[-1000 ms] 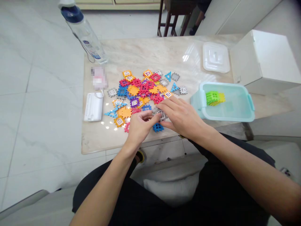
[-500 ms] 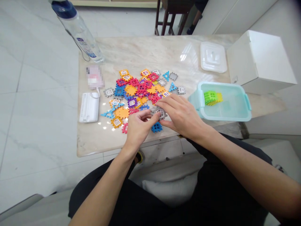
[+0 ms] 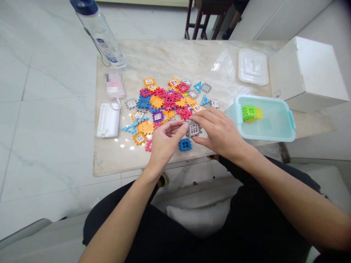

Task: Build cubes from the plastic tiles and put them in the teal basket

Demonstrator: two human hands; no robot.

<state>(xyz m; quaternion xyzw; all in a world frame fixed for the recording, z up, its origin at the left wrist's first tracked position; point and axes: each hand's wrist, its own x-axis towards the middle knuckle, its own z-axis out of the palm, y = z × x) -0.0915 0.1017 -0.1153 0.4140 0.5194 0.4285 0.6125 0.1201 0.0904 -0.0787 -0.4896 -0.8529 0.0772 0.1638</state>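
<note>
Between both hands, above the table's near side, is a grey interlocking tile (image 3: 194, 129) with a white window grid. My right hand (image 3: 219, 131) grips it by its top and bottom edges, thumb below and fingers above. My left hand (image 3: 167, 140) pinches its left edge between thumb and fingers; whether more than one grey piece is held I cannot tell. Just below lies a blue window tile (image 3: 185, 144). Beyond the hands spreads a loose pile of tiles, among them an orange tile (image 3: 156, 102), a purple window tile (image 3: 157, 116) and a blue triangle (image 3: 204, 100).
To the right stands a pale teal bin (image 3: 274, 137) with green tiles (image 3: 249, 112) and yellow ones inside. Behind it are a clear lid (image 3: 252, 67) and a white box (image 3: 315, 69). On the left are a water bottle (image 3: 106, 44) and a white power bank (image 3: 108, 120).
The grey tile has turned so its window face shows more fully, and my right hand's fingers now span its top and bottom. The whole view has shifted slightly.
</note>
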